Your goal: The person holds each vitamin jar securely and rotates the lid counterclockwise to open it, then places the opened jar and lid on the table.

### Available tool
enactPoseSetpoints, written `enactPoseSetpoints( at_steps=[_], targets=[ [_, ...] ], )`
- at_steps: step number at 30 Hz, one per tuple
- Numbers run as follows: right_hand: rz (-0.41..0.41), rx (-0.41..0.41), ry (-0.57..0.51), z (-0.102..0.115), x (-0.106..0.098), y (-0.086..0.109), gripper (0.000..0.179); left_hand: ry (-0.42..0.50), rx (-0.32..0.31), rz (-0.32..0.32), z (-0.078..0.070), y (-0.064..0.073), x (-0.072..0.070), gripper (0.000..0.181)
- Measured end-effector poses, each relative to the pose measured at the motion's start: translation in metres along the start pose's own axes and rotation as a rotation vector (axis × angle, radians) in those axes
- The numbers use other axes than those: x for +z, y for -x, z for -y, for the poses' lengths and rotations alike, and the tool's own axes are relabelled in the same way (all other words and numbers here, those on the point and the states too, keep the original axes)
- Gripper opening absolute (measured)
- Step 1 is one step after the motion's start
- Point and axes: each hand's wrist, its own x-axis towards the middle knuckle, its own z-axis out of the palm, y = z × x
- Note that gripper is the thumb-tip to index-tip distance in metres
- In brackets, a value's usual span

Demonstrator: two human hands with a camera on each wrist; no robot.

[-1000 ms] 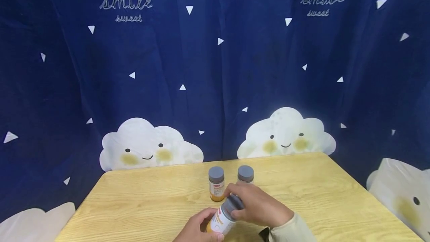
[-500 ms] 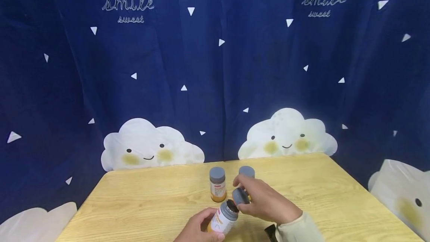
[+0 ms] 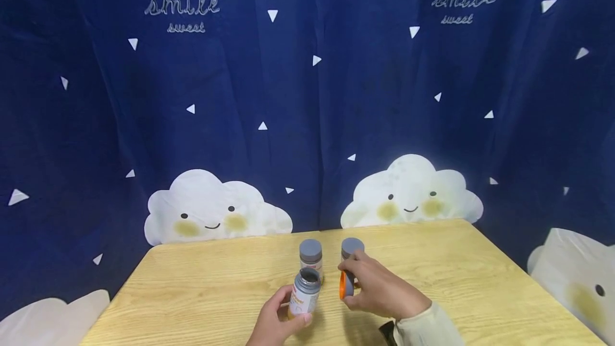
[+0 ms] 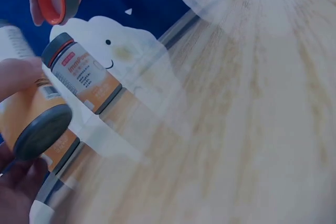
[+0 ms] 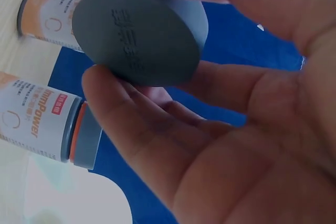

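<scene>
My left hand (image 3: pixel 275 318) grips a white-and-orange pill bottle (image 3: pixel 304 299) above the table, tilted slightly, its dark mouth uncovered. In the left wrist view, the grey base of this held bottle (image 4: pixel 37 116) faces the camera. To its right, my right hand (image 3: pixel 384 290) pinches a grey screw cap (image 3: pixel 349 285) by its edge, orange inner side turned toward the bottle. Raised lettering marks the top of the cap (image 5: pixel 139 30) in the right wrist view. Cap and bottle are apart.
Two similar capped bottles stand on the wooden table (image 3: pixel 216 282) just beyond my hands. The left one (image 3: pixel 310 252) is partly hidden by the held bottle, the right one (image 3: pixel 352 245) by my right hand. A blue cloud-printed curtain (image 3: pixel 307 122) hangs behind the table.
My right hand has lifted the cap off the bottle, drawn it to the right and turned its orange inside into view. My left hand has brought the bottle left and more upright.
</scene>
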Motion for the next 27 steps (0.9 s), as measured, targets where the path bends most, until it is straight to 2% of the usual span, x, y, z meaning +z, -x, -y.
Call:
enactPoseSetpoints(
  at_steps=[8, 13, 16, 19, 27],
  targets=[
    [-0.007, 0.011, 0.085, -0.004, 0.006, -0.005, 0.036, -0.004, -0.018, -0.175, 0.000, 0.000, -0.004, 0.062],
    [0.035, 0.028, 0.104, -0.011, 0.013, -0.008, 0.038, -0.048, 0.013, -0.207, 0.002, -0.003, -0.005, 0.062],
    [0.085, 0.043, 0.079, -0.019, 0.019, -0.007, 0.042, -0.089, 0.045, -0.236, 0.005, -0.007, -0.008, 0.061],
    [0.128, 0.062, 0.052, -0.029, 0.025, -0.006, 0.043, -0.105, 0.050, -0.270, 0.009, -0.013, -0.012, 0.059],
    [0.119, 0.031, 0.032, -0.047, 0.030, -0.003, 0.031, -0.163, 0.046, -0.354, 0.015, -0.027, -0.022, 0.060]
  ],
)
